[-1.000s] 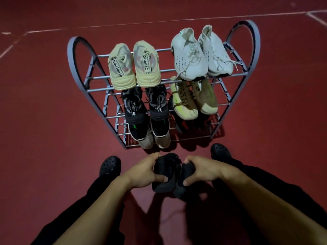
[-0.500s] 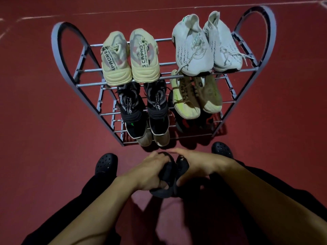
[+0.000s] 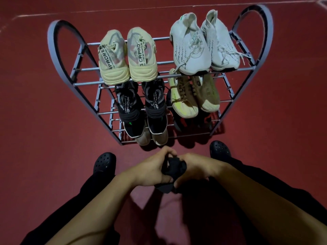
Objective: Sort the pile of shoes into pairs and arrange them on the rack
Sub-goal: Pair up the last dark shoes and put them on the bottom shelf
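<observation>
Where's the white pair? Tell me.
In the head view, the white pair sits on the rack's top shelf, right side, beside the cream pair and above the olive-yellow pair.

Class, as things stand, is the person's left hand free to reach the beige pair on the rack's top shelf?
Probably not yet. The left hand grips the black shoes together with the right hand, so it is occupied. The path itself looks open: nothing stands between the hands and the beige pair.

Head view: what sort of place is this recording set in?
Probably a sports court or similar hall: a bare red floor with a painted white line. A grey shoe rack stands alone; no furniture or walls show.
</observation>
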Demonstrator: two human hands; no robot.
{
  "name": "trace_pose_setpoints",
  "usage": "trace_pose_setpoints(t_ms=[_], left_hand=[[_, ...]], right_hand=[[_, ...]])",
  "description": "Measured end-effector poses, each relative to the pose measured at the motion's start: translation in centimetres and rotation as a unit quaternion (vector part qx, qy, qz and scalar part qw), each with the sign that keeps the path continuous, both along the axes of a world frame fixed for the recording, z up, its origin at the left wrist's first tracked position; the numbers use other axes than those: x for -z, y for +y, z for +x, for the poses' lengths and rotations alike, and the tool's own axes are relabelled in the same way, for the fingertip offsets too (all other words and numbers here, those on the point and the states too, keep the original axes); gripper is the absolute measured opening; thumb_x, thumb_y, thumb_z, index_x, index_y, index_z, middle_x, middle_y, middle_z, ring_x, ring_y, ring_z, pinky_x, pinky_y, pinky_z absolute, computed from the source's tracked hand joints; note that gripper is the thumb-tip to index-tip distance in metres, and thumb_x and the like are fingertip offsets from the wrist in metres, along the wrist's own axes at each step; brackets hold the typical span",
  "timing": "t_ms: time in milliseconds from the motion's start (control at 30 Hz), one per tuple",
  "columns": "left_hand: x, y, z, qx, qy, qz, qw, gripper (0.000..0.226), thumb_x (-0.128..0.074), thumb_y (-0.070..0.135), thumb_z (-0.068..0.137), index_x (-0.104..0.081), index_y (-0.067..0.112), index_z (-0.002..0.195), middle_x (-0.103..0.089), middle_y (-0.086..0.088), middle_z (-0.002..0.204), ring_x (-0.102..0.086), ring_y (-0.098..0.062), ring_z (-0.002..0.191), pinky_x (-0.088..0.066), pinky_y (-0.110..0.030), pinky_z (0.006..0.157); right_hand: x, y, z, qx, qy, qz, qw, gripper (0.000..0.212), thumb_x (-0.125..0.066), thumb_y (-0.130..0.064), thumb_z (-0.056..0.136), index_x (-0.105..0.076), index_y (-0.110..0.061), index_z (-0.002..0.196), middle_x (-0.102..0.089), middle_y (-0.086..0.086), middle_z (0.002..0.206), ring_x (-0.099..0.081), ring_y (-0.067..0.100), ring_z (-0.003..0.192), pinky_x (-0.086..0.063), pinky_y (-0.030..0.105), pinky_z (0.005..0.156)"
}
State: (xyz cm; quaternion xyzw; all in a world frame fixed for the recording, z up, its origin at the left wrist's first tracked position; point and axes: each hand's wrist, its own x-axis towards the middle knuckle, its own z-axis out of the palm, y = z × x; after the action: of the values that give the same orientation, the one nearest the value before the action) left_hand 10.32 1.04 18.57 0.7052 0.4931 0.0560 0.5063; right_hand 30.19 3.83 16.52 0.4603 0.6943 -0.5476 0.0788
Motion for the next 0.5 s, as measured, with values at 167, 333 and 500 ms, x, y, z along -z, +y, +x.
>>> trace_pose_setpoints(t_ms=[167, 333, 500], left_hand=[[-0.7, 1.1, -1.9, 0.0, 0.011, 0.011, 1.0, 0.091, -0.074, 0.003, 0.082, -0.027, 0.031, 0.154, -0.032, 0.009, 0.145, -0.044, -0.009, 0.126, -0.045, -0.016, 0.099], [1.7, 0.9, -3.1, 0.013, 0.063, 0.002, 0.998, 0.078, -0.068, 0.013, 0.09, -0.029, 0.032, 0.154, -0.027, 0.007, 0.146, -0.047, -0.013, 0.124, -0.041, -0.019, 0.092], [5.8, -1.2, -2.1, 0.003, 0.081, -0.032, 0.996, 0.063, -0.063, 0.017, 0.094, -0.037, 0.03, 0.149, -0.034, 0.002, 0.146, -0.054, -0.019, 0.124, -0.046, -0.025, 0.092]], right_hand=[[0.4, -0.4, 0.5, -0.039, -0.09, 0.136, 0.986, 0.068, -0.083, -0.057, 0.052, -0.053, -0.037, 0.11, -0.066, -0.015, 0.103, -0.061, 0.012, 0.097, -0.049, 0.033, 0.085], [1.7, -2.5, 0.5, 0.004, -0.206, 0.209, 0.956, 0.093, -0.068, -0.081, 0.05, -0.043, -0.033, 0.126, -0.052, -0.006, 0.119, -0.041, 0.023, 0.113, -0.043, 0.041, 0.085], [4.7, -4.0, 1.5, 0.036, -0.208, 0.256, 0.943, 0.08, -0.072, -0.063, 0.063, -0.045, -0.019, 0.125, -0.041, 0.004, 0.116, -0.033, 0.025, 0.112, -0.043, 0.039, 0.09]])
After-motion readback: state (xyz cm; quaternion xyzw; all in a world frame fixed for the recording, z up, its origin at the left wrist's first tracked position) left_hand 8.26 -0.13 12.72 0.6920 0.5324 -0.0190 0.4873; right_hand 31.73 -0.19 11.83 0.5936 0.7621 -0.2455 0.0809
